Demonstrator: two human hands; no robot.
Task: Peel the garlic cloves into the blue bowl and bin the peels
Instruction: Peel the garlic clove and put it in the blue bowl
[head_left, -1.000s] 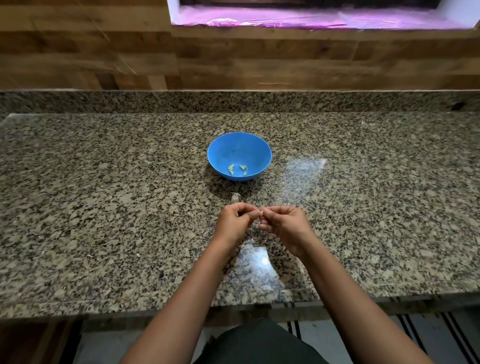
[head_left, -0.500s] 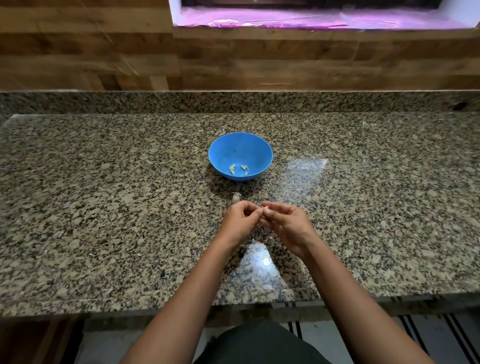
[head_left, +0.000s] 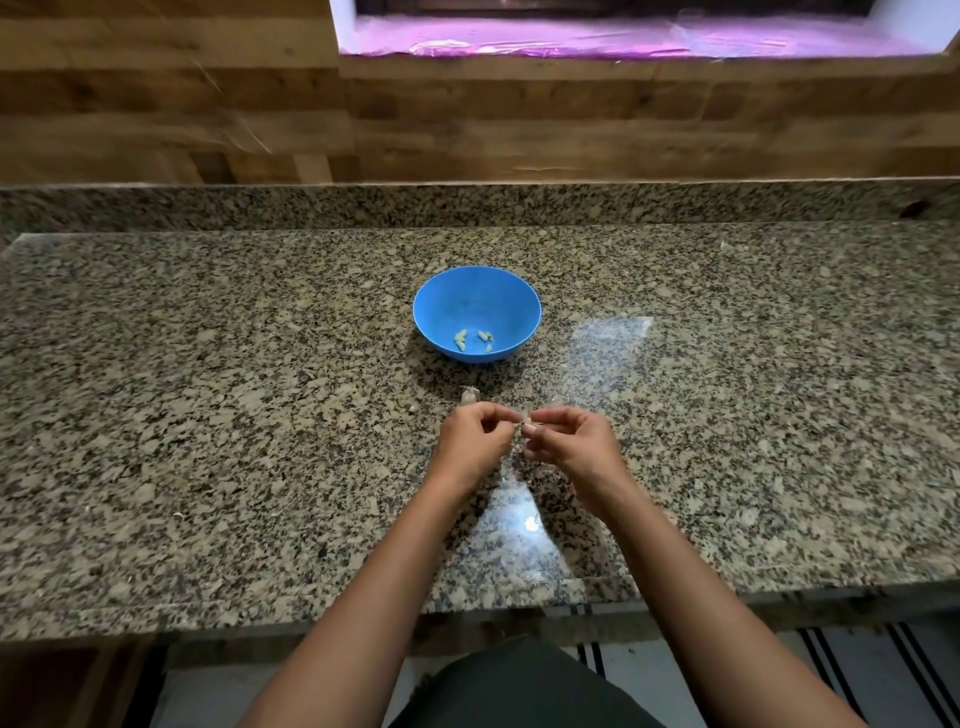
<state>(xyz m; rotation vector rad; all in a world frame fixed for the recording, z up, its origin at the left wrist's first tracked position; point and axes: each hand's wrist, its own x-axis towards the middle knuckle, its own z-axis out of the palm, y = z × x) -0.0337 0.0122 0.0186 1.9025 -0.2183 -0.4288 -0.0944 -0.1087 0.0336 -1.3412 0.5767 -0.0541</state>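
Hidden: the small pale garlic clove (head_left: 522, 427) is largely covered by fingertips and blurred.
Left hand (head_left: 475, 441): curled, pinched on that clove.
Right hand (head_left: 569, 444): likewise pinched on it.
Round blue plastic bowl (head_left: 441, 301): set beyond the hands, peeled cloves (head_left: 461, 340) contained.

The garlic clove (head_left: 521, 427) pinched between the fingers (head_left: 500, 413) is mostly hidden.
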